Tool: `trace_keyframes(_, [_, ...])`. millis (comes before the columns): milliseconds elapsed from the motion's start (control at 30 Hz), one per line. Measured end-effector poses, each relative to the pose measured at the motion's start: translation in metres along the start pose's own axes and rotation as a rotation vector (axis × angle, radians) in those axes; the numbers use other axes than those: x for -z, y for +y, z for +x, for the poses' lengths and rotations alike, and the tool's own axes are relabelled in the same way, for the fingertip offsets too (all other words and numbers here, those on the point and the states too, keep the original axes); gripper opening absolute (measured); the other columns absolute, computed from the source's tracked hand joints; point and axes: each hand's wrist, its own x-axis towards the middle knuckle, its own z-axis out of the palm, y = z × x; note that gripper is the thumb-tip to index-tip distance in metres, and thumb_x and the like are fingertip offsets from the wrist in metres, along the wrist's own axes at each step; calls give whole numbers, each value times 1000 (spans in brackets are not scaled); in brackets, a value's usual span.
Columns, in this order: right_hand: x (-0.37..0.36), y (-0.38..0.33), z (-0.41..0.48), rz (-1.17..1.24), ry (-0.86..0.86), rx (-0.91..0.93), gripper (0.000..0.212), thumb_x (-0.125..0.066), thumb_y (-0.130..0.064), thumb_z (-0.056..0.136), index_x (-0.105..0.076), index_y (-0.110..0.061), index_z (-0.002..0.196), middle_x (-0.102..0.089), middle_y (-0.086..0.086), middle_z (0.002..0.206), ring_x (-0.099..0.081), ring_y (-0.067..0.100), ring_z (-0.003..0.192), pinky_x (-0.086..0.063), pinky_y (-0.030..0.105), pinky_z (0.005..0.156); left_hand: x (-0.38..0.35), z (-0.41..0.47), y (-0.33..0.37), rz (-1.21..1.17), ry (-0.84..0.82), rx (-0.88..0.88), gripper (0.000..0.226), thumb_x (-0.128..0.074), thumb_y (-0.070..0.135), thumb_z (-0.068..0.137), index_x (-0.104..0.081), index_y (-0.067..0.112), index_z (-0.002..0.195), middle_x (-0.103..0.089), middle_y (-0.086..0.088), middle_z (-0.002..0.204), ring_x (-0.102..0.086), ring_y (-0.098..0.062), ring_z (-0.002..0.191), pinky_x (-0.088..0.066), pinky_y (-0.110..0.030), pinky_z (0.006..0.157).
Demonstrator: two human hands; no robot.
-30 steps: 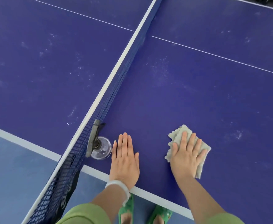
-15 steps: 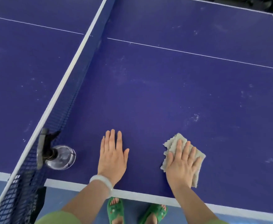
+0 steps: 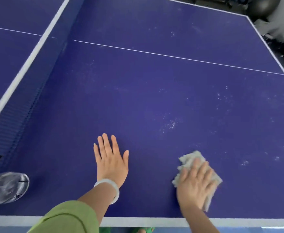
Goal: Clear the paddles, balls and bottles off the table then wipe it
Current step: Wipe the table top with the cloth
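Right hand [image 3: 194, 185] pressed flat on grey folded cloth [image 3: 198, 175], left hand [image 3: 111, 161] laid flat, grasping nothing, on purple table [image 3: 154, 98]; wiping underway, dusty speckles [image 3: 170, 124] to be covered next

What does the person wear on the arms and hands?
The left hand is bare; a smooth, pale white bangle circles its wrist, and a light green sleeve covers the arm above. The right hand and visible forearm wear nothing.
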Motion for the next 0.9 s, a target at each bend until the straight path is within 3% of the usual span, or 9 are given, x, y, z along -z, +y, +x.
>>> trace_keyframes(200, [-2, 4, 2, -170, -50, 947, 60, -25, -39, 100, -16, -20, 156, -17, 7, 162, -12, 29, 150, -17, 55, 115, -1, 0, 0, -11, 6, 10, 73, -13, 49, 97, -25, 1, 152, -20, -25, 158, -16, -39, 148, -17, -56, 119])
trace_keyframes(267, [-3, 37, 38, -235, -9, 786, 61, -23, -38, 99, -10, -22, 156, -17, 7, 162, -8, 28, 150, -16, 55, 117, -1, 0, 1, -9, 4, 16, 73, -14, 49, 97, -24, 2, 152, -20, -25, 158, -15, -39, 148, -17, -55, 119])
trace_keyframes(367, [5, 60, 79, -49, -28, 119, 54, -6, -45, 102, 8, -33, 153, -6, 4, 164, -1, 24, 151, -5, 52, 119, -2, 0, 1, 6, 11, 11, 73, -14, 50, 98, -23, 2, 152, -20, -25, 158, -15, -38, 149, -17, -55, 119])
trace_keyframes(433, [4, 38, 79, -16, -29, -72, 57, -4, -47, 100, 9, -27, 151, -9, 10, 163, -3, 29, 150, -4, 56, 117, -2, 1, 2, 8, 20, 12, 73, -15, 50, 98, -24, 2, 152, -20, -25, 158, -16, -38, 148, -17, -55, 119])
trace_keyframes(500, [1, 0, 65, -31, 34, 41, 56, -19, -40, 103, -16, -17, 154, -25, 20, 157, -19, 37, 145, -13, 63, 112, -3, 2, 2, 11, 19, 14, 73, -16, 49, 98, -25, 2, 152, -21, -25, 158, -17, -38, 148, -18, -55, 119])
trace_keyframes(567, [-4, -36, 42, -132, -46, 391, 60, -31, -40, 96, -30, -17, 152, -22, 19, 159, -17, 37, 147, -11, 61, 115, -2, 1, 2, 18, 21, 19, 73, -15, 49, 98, -27, 2, 151, -23, -25, 157, -18, -39, 148, -19, -56, 118])
trace_keyframes(700, [0, -44, 51, -114, -57, 968, 57, -15, -44, 103, -14, -24, 156, -10, 3, 164, -5, 28, 151, -11, 54, 116, 0, 1, 3, 21, 22, 32, 72, -16, 50, 98, -29, 2, 151, -23, -24, 157, -18, -37, 148, -19, -55, 118])
trace_keyframes(767, [0, -19, 83, -146, -11, 838, 57, -2, -45, 102, -9, -27, 156, -5, 1, 164, -2, 26, 151, -8, 52, 118, 0, 1, 3, 18, 26, 34, 72, -16, 50, 98, -28, 2, 151, -23, -23, 157, -18, -37, 148, -19, -54, 119])
trace_keyframes(900, [9, 14, 110, 5, -100, 41, 58, 5, -53, 95, 21, -33, 148, 8, 1, 164, 13, 22, 150, 6, 52, 119, -1, 2, 2, 19, 23, 37, 72, -17, 50, 98, -27, 3, 151, -21, -22, 158, -15, -36, 149, -19, -54, 119])
